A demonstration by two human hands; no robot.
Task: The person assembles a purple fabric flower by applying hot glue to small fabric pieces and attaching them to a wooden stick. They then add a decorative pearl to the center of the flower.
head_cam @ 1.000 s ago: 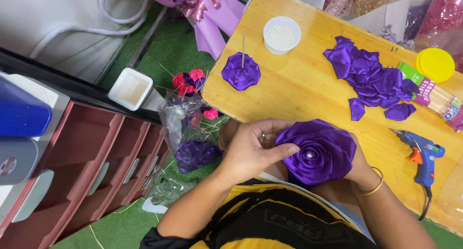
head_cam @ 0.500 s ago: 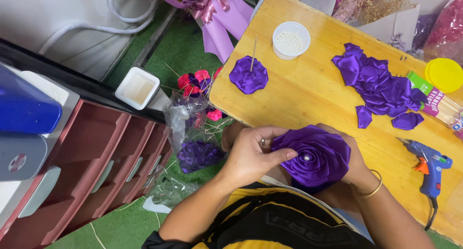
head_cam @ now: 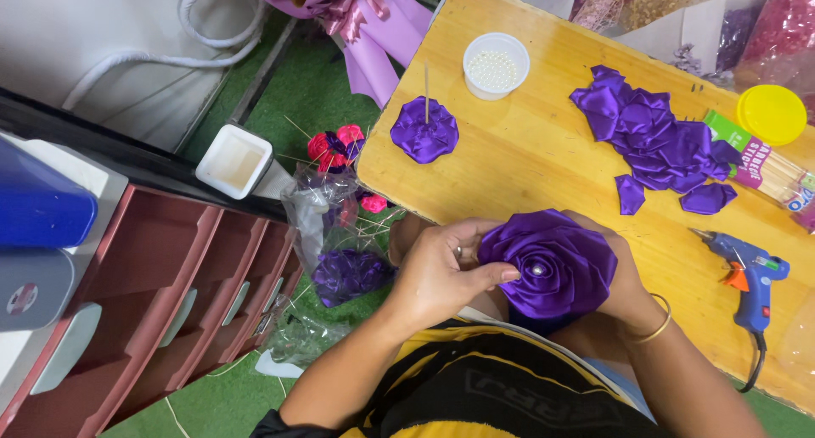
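Both hands are working a purple satin rose at the near edge of the table. Left hand is closing fingers on its left rim, thumb pressing near the pearl centre. Right hand is cupping it from behind, mostly hidden. Loose petals, glue gun and pearl cup are lying apart.

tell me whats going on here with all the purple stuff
A person holds a large purple satin rose in both hands at the edge of a wooden table. The left hand pinches its petals; the right hand cups it from behind. Loose purple petals, a smaller flower on a stick, a cup of pearls and a blue glue gun lie nearby.
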